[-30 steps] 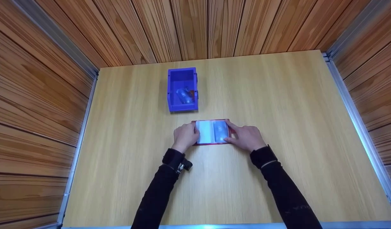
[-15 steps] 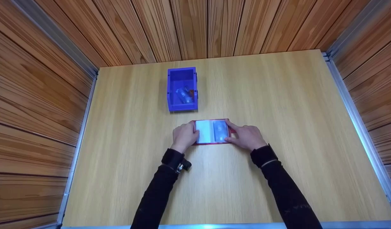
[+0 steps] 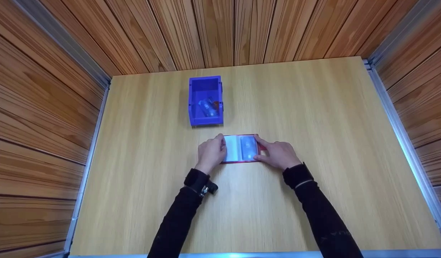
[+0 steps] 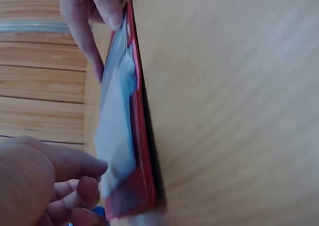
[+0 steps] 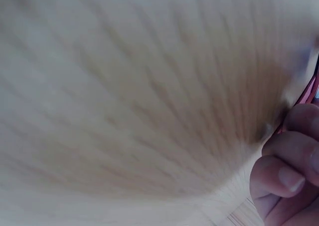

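A red-covered card holder [image 3: 241, 148] with clear plastic sleeves lies spread open on the table between both hands. At its left side, my left hand [image 3: 210, 152] pinches the edge of the sleeve pages with thumb and forefinger. In the left wrist view, these translucent pages [image 4: 114, 126] stand slightly raised off the red cover [image 4: 144, 156]. My right hand [image 3: 278, 154] grips the opposite side, thumb on the near edge and forefinger at the far corner. The right wrist view shows only its curled fingers [image 5: 289, 161] beside a sliver of red cover.
A blue plastic bin [image 3: 207, 121] stands behind the card holder, slightly left. Inside lie a clear, bottle-like item [image 3: 208, 107] and a small orange-brown piece [image 3: 216, 104]. Wooden plank walls [image 3: 220, 32] and metal rails [image 3: 407, 143] border the wooden table [image 3: 331, 125].
My left hand has shifted slightly right, its fingers moving from the cover's left edge onto the edge of the sleeve pages. The right hand and the bin have stayed put.
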Available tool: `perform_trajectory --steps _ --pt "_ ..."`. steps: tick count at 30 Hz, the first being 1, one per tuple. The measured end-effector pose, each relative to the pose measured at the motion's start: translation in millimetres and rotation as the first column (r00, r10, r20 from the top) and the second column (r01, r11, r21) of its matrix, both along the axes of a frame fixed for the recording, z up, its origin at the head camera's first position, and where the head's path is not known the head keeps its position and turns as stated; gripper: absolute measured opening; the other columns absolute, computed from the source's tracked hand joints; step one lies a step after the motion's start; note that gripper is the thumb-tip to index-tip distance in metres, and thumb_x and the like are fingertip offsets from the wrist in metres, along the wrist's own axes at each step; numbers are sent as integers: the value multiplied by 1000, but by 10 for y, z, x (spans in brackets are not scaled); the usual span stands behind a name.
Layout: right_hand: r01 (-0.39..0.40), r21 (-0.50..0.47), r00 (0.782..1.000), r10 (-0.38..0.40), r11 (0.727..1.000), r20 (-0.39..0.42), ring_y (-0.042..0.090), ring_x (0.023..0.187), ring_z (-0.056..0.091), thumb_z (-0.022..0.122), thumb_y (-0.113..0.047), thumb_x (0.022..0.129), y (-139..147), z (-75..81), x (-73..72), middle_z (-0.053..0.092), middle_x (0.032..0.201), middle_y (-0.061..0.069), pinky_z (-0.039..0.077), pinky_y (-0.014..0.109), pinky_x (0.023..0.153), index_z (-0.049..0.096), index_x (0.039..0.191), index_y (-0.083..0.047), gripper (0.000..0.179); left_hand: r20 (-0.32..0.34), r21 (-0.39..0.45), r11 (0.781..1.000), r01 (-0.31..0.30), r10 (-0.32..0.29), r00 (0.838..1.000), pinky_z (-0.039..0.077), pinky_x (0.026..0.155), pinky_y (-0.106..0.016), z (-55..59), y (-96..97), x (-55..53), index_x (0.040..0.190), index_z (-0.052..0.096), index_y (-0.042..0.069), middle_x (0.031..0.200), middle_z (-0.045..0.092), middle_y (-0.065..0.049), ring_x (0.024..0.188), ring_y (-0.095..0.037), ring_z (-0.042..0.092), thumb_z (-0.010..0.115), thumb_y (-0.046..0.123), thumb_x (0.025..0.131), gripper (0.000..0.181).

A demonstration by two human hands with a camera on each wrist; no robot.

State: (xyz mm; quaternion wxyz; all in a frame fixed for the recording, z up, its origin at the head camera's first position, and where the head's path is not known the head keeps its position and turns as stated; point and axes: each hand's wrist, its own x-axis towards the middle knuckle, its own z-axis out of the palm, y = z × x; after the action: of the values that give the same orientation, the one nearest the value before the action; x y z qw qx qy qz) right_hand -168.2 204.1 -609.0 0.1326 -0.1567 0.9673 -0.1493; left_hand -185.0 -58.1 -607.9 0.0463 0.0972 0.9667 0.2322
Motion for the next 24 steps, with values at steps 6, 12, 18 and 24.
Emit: perform_trajectory --steps 6,12,18,24 --pt "4 12 1000 -4 1000 -1 19 61 36 71 -58 92 -3 -7 -10 37 63 -1 30 33 62 38 161 -25 83 27 80 994 77 -79 996 36 57 -30 18 177 6 111 73 18 62 50 9 58 -12 49 67 19 96 17" --pt "-6 -5 1000 6 1000 2 19 59 34 71 -58 92 -11 -3 -13 34 63 -1 28 33 61 38 160 -24 83 57 65 998 15 -19 998 50 64 -36 9 327 26 107 77 17 71 64 5 66 -13 58 68 25 97 16" --pt "0 1 1000 0 1000 -1 20 61 40 71 -59 92 -6 -10 -20 42 63 1 33 34 62 39 160 -26 82 147 151 986 -73 51 988 52 68 -38 47 409 11 100 77 12 85 74 1 75 -16 66 62 26 99 20" --pt "-5 -9 1000 5 1000 -1 21 62 40 72 -58 92 9 -15 -25 42 63 1 34 34 63 40 160 -25 82 356 267 949 -167 64 932 40 60 -30 82 407 -46 82 71 14 61 62 6 59 -12 56 57 26 99 25"
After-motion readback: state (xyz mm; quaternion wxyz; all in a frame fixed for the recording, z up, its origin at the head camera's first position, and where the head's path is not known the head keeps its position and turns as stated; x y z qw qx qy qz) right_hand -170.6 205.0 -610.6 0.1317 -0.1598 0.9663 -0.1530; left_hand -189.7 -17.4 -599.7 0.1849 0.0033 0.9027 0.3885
